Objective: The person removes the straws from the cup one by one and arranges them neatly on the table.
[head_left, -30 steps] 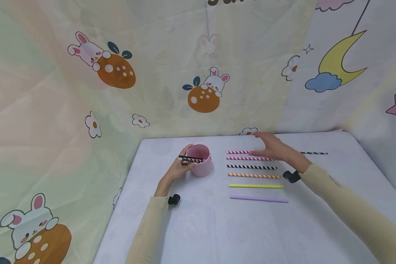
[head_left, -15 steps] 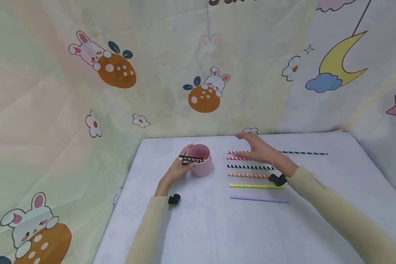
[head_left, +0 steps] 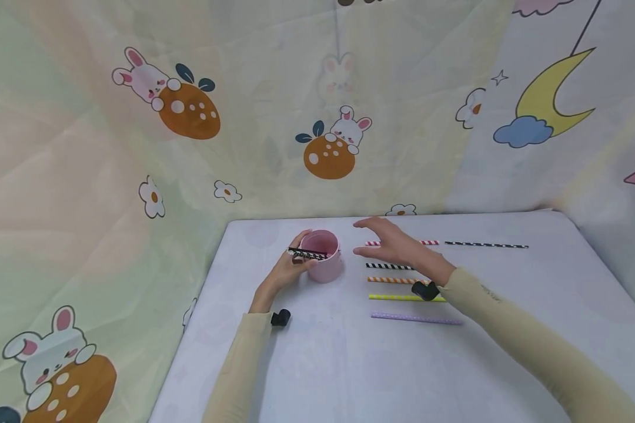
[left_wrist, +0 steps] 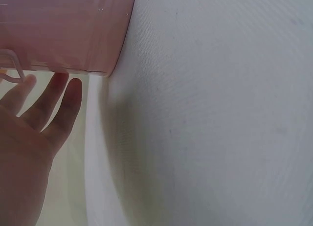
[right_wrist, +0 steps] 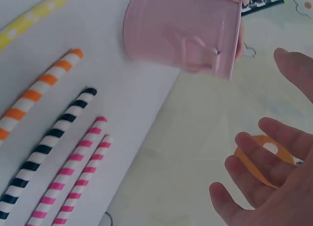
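Note:
My left hand (head_left: 284,273) holds a pink cup (head_left: 324,270), fingers on its far side and thumb near the front of the rim. In the left wrist view, fingertips touch the cup's wall near a small loop handle (left_wrist: 13,64). Several black-and-white paper straws (head_left: 308,254) stick out over the rim towards that hand. My right hand (head_left: 394,244) hovers right of the cup, thumb and fingers spread with nothing between them. Below it, two pink-striped straws (right_wrist: 73,167) lie side by side, partly hidden by it in the head view.
Nearer me lie black-striped (head_left: 388,267), orange-striped (head_left: 397,280), yellow (head_left: 391,297) and purple (head_left: 415,319) straws in a row. A dotted black straw (head_left: 487,245) lies at the back right. A printed cloth backdrop (head_left: 264,129) rises behind the white table (head_left: 317,364).
My right hand has moved left over the straws towards the cup, uncovering the dotted black straw. My left hand and the cup stay in place.

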Tool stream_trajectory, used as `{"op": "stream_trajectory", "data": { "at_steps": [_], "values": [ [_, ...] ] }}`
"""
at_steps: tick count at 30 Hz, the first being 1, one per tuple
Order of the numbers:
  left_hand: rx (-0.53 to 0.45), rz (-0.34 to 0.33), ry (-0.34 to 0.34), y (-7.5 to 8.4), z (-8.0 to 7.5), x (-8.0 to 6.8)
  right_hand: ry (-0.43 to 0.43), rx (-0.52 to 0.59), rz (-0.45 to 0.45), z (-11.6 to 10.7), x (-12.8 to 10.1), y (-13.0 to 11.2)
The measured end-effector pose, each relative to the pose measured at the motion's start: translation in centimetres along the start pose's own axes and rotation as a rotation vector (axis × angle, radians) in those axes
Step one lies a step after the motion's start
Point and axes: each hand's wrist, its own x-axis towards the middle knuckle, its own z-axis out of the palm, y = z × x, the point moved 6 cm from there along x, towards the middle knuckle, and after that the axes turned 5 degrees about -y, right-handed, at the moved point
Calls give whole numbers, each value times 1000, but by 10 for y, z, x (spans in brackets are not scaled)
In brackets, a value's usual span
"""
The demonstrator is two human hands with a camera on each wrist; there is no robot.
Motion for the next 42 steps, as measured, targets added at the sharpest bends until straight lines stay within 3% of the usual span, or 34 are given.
{"op": "stream_trajectory", "data": {
  "at_steps": [12, 19, 26, 35, 42],
  "values": [
    [-59, -20, -11, -4, 0, 0, 20, -198, -242, 26, 30, -46],
    [-59, -1, 15, -29, 1, 10, -11, -274, -323, 34, 45, -64],
    [-53, 18, 32, -33, 0, 10, -86, -421, -313, 46, 64, -74],
    [-77, 16, 19, -34, -1, 10, -148, -489, -312, 60, 81, -80],
    [-77, 15, -4, -10, -1, 3, -174, -425, -259, 65, 87, -77]
  ]
}}
